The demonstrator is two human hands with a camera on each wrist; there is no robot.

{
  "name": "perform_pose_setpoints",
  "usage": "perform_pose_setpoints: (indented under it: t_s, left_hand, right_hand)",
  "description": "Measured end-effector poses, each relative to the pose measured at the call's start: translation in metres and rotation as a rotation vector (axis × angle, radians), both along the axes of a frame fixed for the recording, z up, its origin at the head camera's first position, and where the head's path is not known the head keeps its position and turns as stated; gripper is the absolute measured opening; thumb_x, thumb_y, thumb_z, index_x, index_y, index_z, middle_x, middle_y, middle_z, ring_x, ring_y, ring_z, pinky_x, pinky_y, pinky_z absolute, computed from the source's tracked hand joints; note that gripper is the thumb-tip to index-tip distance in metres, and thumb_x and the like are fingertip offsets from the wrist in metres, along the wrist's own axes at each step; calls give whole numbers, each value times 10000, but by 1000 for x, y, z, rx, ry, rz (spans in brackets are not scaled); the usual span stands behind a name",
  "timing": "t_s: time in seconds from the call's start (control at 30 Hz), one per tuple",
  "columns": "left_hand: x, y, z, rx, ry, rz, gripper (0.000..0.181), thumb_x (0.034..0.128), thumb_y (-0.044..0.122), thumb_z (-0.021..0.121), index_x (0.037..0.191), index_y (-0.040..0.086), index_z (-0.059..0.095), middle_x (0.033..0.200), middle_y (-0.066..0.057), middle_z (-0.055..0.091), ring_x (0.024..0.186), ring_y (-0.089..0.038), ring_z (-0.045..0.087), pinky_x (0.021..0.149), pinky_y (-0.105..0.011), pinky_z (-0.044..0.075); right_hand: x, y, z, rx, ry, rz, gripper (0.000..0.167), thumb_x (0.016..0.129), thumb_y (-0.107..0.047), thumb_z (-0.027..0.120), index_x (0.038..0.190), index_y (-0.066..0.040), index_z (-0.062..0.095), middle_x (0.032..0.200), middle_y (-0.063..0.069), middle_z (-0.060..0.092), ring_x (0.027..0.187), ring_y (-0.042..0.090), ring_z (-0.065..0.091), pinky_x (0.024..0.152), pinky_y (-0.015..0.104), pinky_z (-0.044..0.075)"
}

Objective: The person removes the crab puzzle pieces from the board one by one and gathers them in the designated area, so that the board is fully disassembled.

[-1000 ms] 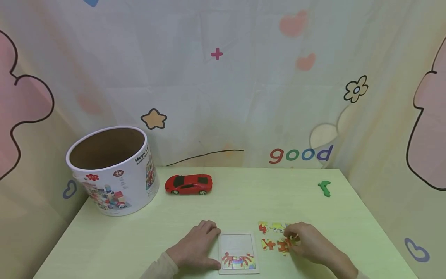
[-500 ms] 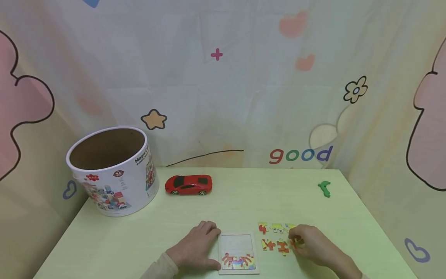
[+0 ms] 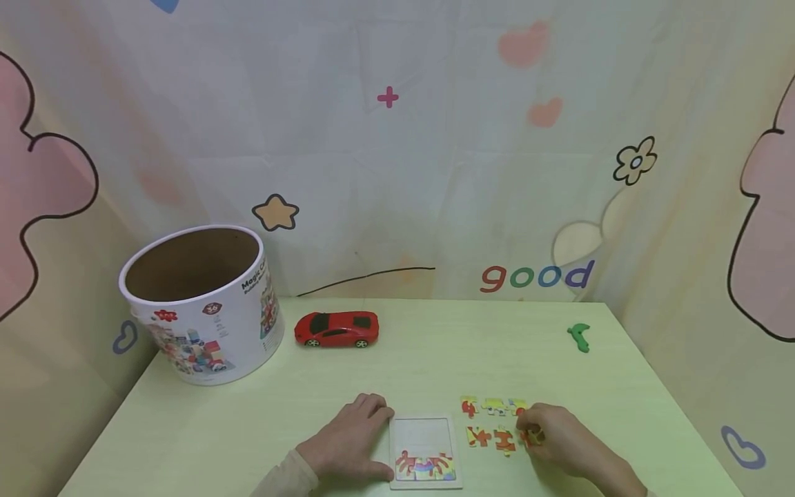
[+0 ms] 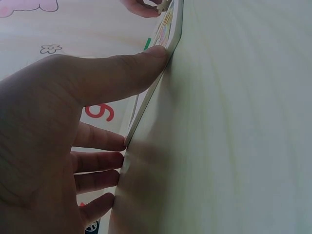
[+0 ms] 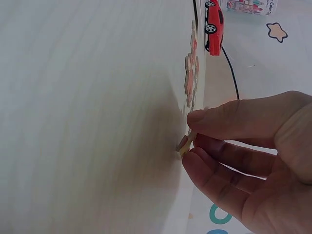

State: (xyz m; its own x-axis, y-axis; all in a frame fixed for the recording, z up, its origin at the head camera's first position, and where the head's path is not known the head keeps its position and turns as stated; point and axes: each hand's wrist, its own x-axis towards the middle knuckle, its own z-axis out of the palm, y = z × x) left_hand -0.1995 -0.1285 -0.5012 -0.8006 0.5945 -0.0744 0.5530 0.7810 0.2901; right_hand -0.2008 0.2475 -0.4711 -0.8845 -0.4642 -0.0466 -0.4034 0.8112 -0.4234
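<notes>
Compared with a second ago, the right hand (image 3: 555,438) sits slightly farther to the right and nearer the person, carrying a puzzle piece (image 3: 532,436) with it, so the end of the upper row is now less covered. The left hand (image 3: 350,438) and the puzzle tray (image 3: 422,433) keep their places.

The right hand has its thumb and fingertips closed together on that one piece; the right wrist view shows the piece tilted in the pinch, close over the surface (image 3: 435,359), though I cannot tell whether its edge touches. The left hand holds nothing: its fingers are spread and nearly straight, with the thumb at the tray's near left corner and the index fingertip at the far left one.

The tray lies flat between the hands, with joined pieces (image 3: 425,467) along its near side and its base bare beyond them. Just to the right of it, five loose pieces (image 3: 504,440) lie in two rows, three far and two near, the pinched one beside the near row.

The step in hand seems to be handling this one piece among the loose ones. Next, I judge, the move calls for a secure pinch and a lift clear of the neighbours, with the tray kept steady.
</notes>
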Motion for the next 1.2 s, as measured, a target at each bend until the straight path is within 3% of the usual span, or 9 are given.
perform_pose_setpoints:
  t_s: [0.2,0.47,0.9,1.2]
  left_hand:
    - [-2,-1,1,11,41,-24,843,740,712,667,1340,145,499,1335,4,444,1209,-172,410,1027,-402,419]
    - [-3,0,1,9,28,-11,845,731,710,677,1340,153,500,1335,5,446,1204,-171,410,1026,-398,420]
    - [-4,0,2,5,-1,9,873,725,739,657,1356,159,492,1358,7,438,1232,-176,409,1047,-400,413]
    - [-2,-1,1,7,-8,-3,887,726,745,651,1366,154,488,1367,7,435,1246,-172,406,1051,-398,412]
  right_hand:
    - [0,0,1,-3,6,10,208,735,-10,770,884,-150,730,864,-85,651,752,50,552,667,244,502]
    - [-2,-1,3,28,-5,-3,152,771,-74,763,826,-209,717,820,-134,635,727,23,507,668,231,481]
    - [-6,4,3,8,-7,59,134,761,-39,735,795,-167,758,811,-120,678,741,-13,546,663,233,497]
    - [-6,2,-1,25,-50,32,140,790,-63,741,803,-202,754,816,-133,665,744,11,529,681,249,490]
